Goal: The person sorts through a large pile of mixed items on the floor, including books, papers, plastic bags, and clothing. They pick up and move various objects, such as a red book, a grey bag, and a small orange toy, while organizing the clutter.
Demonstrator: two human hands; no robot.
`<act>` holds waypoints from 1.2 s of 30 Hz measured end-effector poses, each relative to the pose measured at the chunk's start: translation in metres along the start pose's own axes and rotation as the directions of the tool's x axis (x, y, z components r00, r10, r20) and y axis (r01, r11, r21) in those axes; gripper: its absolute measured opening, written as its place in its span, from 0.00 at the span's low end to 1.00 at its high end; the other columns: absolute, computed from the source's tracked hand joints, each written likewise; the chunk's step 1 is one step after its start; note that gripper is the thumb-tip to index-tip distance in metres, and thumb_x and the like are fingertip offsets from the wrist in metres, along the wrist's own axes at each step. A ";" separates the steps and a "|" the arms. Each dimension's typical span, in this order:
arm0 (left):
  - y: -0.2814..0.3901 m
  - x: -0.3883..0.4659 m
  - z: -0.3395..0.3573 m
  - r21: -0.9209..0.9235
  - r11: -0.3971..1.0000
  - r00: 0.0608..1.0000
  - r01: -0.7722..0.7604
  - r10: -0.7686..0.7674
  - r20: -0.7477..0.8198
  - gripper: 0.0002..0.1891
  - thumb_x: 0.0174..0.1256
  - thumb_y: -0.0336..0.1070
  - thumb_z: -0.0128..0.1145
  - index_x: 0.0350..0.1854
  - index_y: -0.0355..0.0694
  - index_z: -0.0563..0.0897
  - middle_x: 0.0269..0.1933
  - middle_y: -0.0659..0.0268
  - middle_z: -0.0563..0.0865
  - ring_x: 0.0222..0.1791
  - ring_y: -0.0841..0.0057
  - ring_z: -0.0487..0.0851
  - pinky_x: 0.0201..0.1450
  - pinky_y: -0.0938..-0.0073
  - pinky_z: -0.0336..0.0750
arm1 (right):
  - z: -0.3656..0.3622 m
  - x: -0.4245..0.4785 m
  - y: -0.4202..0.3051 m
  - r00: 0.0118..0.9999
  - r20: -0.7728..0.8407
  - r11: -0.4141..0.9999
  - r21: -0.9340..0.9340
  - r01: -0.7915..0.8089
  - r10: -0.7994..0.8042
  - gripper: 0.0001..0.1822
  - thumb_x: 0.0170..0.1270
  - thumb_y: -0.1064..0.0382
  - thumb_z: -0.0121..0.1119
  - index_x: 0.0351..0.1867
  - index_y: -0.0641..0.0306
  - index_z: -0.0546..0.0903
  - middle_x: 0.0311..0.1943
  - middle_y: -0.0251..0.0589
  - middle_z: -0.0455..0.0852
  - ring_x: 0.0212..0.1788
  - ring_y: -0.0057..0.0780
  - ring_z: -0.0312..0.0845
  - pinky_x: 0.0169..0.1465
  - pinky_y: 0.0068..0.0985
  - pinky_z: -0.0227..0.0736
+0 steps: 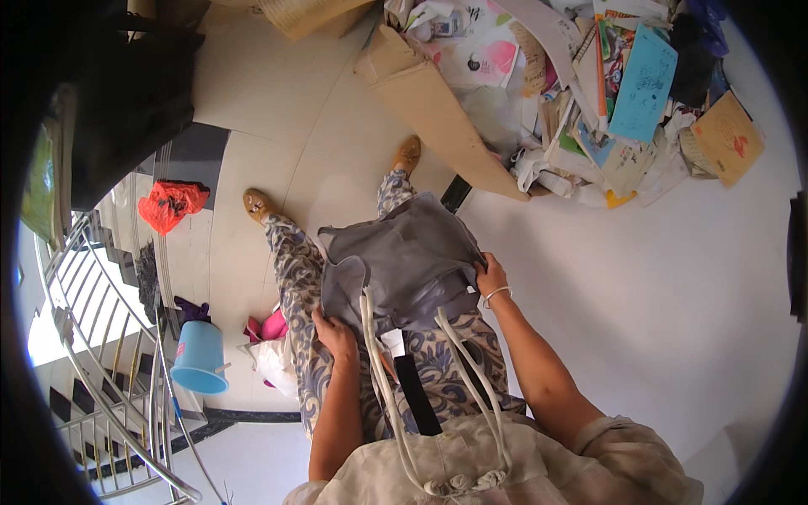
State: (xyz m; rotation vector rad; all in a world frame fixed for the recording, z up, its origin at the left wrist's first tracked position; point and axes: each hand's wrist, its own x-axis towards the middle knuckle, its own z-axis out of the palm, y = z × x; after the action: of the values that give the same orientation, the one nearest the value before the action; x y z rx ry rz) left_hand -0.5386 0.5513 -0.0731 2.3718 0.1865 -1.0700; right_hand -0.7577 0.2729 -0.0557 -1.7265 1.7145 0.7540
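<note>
A dark grey fabric bag (407, 255) hangs spread out in front of my legs. Long cream handles (383, 385) run from it back towards my shirt. My left hand (336, 334) grips the bag's near left edge, its fingertips partly hidden by the fabric. At the right edge, my right hand (491, 278) pinches the cloth; a bangle (497, 295) circles that wrist. A small white tag (392, 341) shows just below the bag. The inside of the bag cannot be seen.
A cardboard box (435, 104) with papers and booklets spilling around it lies ahead right. To the left are a red plastic bag (170, 205), a light blue bucket (199, 356) and a metal stair railing (113, 404). A white plastic bag (276, 363) lies beside my left leg.
</note>
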 end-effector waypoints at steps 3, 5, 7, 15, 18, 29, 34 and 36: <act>0.002 0.004 0.006 0.299 0.948 0.994 -0.109 0.110 0.013 0.30 0.58 0.27 0.54 0.66 0.33 0.64 0.59 0.42 0.72 0.57 0.44 0.73 0.59 0.57 0.69 | -0.011 -0.012 -0.004 0.997 -0.056 0.999 -0.032 0.044 -0.046 0.11 0.67 0.59 0.54 0.44 0.63 0.79 0.36 0.56 0.84 0.41 0.57 0.80 0.42 0.43 0.74; 0.082 0.011 0.000 0.330 0.917 0.974 -0.226 0.203 0.103 0.30 0.56 0.31 0.58 0.65 0.38 0.67 0.59 0.45 0.70 0.58 0.46 0.71 0.57 0.61 0.69 | -0.028 -0.016 -0.002 0.996 -0.077 0.993 -0.112 0.041 -0.050 0.09 0.67 0.59 0.53 0.40 0.61 0.79 0.31 0.57 0.84 0.37 0.59 0.79 0.41 0.47 0.73; 0.085 0.016 0.012 0.291 0.868 0.913 -0.403 0.358 0.195 0.22 0.64 0.32 0.53 0.61 0.38 0.69 0.46 0.49 0.80 0.44 0.51 0.79 0.53 0.59 0.72 | -0.040 -0.019 -0.005 0.980 -0.128 0.982 -0.138 0.132 -0.150 0.08 0.69 0.59 0.52 0.38 0.59 0.77 0.27 0.55 0.83 0.33 0.60 0.78 0.35 0.48 0.71; 0.072 0.003 0.045 0.027 0.992 0.956 -0.127 0.115 0.271 0.20 0.72 0.47 0.53 0.34 0.30 0.78 0.25 0.60 0.79 0.25 0.71 0.75 0.31 0.68 0.70 | -0.073 -0.035 -0.019 0.972 -0.135 0.978 -0.115 0.176 -0.191 0.13 0.72 0.55 0.47 0.36 0.62 0.75 0.25 0.55 0.80 0.29 0.59 0.76 0.32 0.48 0.70; 0.069 0.012 0.034 -0.430 0.885 0.980 0.178 -0.119 0.160 0.14 0.73 0.37 0.51 0.35 0.28 0.79 0.26 0.55 0.82 0.29 0.68 0.81 0.34 0.75 0.73 | -0.086 -0.022 -0.005 0.974 -0.189 0.954 0.292 -0.067 0.127 0.16 0.72 0.56 0.45 0.33 0.68 0.75 0.28 0.52 0.83 0.31 0.55 0.79 0.36 0.41 0.75; -0.031 0.021 0.042 0.060 0.994 0.986 0.096 -0.103 0.135 0.09 0.67 0.39 0.55 0.39 0.40 0.76 0.30 0.53 0.84 0.29 0.54 0.82 0.36 0.59 0.74 | -0.058 -0.074 0.007 0.976 -0.054 0.824 0.547 -0.149 0.212 0.17 0.71 0.57 0.50 0.29 0.72 0.72 0.18 0.44 0.70 0.23 0.30 0.63 0.29 0.30 0.63; 0.058 0.041 0.003 0.172 0.969 0.984 -0.175 0.169 0.048 0.18 0.61 0.34 0.57 0.51 0.33 0.73 0.53 0.46 0.77 0.53 0.51 0.75 0.56 0.59 0.68 | -0.087 -0.105 -0.060 0.996 -0.086 0.929 0.366 0.047 -0.016 0.14 0.72 0.58 0.48 0.38 0.71 0.75 0.21 0.47 0.73 0.24 0.36 0.68 0.31 0.31 0.65; 0.113 0.036 -0.009 0.133 0.893 0.891 -0.430 0.395 0.223 0.34 0.52 0.33 0.62 0.64 0.35 0.67 0.65 0.47 0.68 0.66 0.48 0.65 0.68 0.55 0.59 | -0.094 -0.120 -0.088 0.991 -0.121 0.942 0.322 0.097 -0.061 0.15 0.73 0.59 0.47 0.47 0.71 0.76 0.20 0.49 0.74 0.23 0.39 0.70 0.30 0.32 0.65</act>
State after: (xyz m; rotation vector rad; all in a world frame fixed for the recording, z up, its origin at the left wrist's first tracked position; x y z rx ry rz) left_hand -0.4711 0.4566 -0.0478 2.2928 -0.4874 -1.1258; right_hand -0.6718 0.2827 0.0977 -1.6154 1.7178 0.3189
